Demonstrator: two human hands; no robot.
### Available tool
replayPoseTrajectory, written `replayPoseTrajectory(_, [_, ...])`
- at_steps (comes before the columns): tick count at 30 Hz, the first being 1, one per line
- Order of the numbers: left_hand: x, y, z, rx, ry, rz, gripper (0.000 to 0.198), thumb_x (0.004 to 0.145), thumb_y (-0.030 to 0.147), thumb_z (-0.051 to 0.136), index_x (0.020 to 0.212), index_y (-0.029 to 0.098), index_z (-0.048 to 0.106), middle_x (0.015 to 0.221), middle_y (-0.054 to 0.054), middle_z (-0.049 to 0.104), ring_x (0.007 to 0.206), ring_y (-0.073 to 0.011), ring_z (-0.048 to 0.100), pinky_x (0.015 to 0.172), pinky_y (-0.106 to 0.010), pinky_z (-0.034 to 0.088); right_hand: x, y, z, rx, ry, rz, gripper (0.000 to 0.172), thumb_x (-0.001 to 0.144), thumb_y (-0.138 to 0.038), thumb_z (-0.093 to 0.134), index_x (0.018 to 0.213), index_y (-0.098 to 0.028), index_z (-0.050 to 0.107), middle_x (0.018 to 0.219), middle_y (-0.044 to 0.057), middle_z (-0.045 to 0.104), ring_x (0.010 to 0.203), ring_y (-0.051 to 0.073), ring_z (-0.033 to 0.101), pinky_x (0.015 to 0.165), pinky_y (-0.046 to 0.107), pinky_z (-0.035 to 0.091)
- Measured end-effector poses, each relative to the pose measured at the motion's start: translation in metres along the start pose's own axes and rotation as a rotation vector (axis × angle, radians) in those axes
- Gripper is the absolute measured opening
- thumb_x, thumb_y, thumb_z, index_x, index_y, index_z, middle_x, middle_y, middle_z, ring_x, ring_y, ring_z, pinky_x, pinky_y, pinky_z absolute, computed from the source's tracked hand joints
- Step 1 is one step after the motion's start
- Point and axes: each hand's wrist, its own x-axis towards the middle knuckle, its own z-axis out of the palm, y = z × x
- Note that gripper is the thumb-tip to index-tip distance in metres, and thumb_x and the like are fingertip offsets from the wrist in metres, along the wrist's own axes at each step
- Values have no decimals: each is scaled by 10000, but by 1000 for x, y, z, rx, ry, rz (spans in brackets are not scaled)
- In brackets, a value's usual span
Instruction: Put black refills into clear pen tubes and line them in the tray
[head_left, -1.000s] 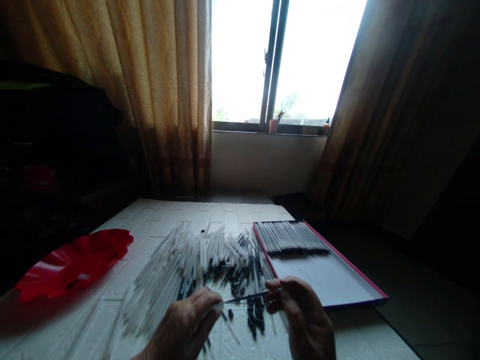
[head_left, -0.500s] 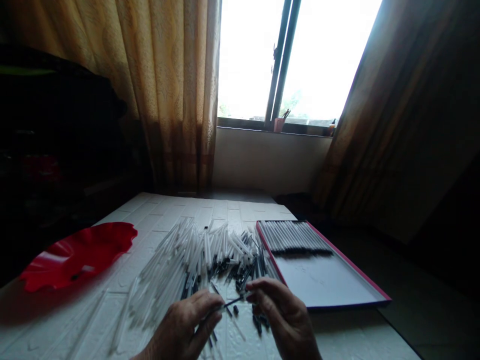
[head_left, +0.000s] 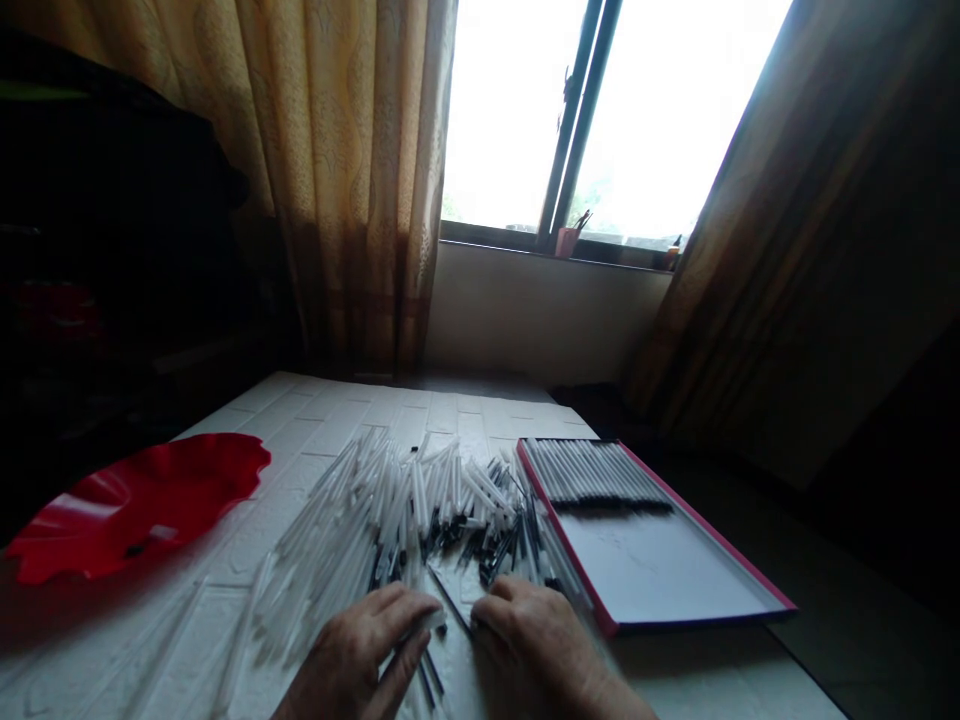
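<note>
My left hand (head_left: 371, 645) is at the bottom centre, thumb and fingers pinched on a small whitish piece at their tips. Just right of it my right hand (head_left: 536, 635) is low over the table, fingers curled down; what they hold, if anything, is hidden. A thin dark rod (head_left: 450, 600) lies slanted between the hands, its lower end by my right fingertips. Beyond them spreads a heap of clear plastic tubes (head_left: 330, 540), with black pen parts (head_left: 491, 550) at its near right side.
A red wavy-edged dish (head_left: 202, 470) stands at the left with small pieces in it. At the right, a shallow red-rimmed box (head_left: 675, 570) holds a row of black-tipped pens (head_left: 600, 475). Behind are curtains and a window.
The thin rod that was between my fingertips is no longer seen there. My right hand has lowered and turned palm down. A small pale piece now shows in the red dish. The view has shifted slightly.
</note>
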Motion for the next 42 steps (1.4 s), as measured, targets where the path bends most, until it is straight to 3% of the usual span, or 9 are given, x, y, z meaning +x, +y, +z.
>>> replayPoseTrajectory(3, [1,-1,0,-27,-30,-20,177,979,212,459,1070,253,604,843,0,712,750,-143,718,686,-174,559,-1,-1,4,277,106,49,218,699,0,590,781,-198,624,739,10,685,611,166,661,554,213,480])
replayPoseTrajectory(7, [-1,-1,1,-51,-93,-57,191,967,202,482,1107,259,599,860,1,709,751,-142,717,655,-165,546,-3,-9,12,791,208,154,177,802,-140,598,949,-201,676,792,24,721,645,155,671,581,214,521])
replayPoseTrajectory(11, [-5,2,2,-65,-109,-84,250,961,181,492,1172,276,584,866,3,704,737,-133,715,638,-153,533,-6,-17,26,1073,300,251,126,836,-289,637,892,-200,708,687,14,694,545,146,635,525,214,520])
replayPoseTrajectory(20, [-5,2,5,-77,-147,-86,270,952,168,490,1185,271,581,900,-16,712,762,-153,724,671,-176,550,-3,-19,18,863,443,100,78,796,-195,636,847,-224,687,696,-4,702,552,126,622,528,177,477])
replayPoseTrajectory(32, [-2,4,3,-36,-119,-46,196,972,199,478,1119,254,597,871,-6,722,762,-148,730,658,-170,548,-1,-20,17,673,460,-32,78,864,-194,607,842,-220,677,677,6,680,511,118,581,488,183,445])
replayPoseTrajectory(37, [0,5,2,43,-93,-6,187,1008,272,437,1056,237,614,801,-4,724,698,-148,727,609,-172,541,0,-18,20,618,440,-98,204,955,-285,524,829,-212,666,681,28,668,574,142,618,550,206,483])
replayPoseTrajectory(42, [2,8,0,34,-77,22,231,1030,300,398,1056,225,615,793,-8,724,684,-143,728,610,-167,542,-1,-22,26,593,533,-114,274,995,-314,467,851,-227,683,721,54,678,607,161,641,579,222,505])
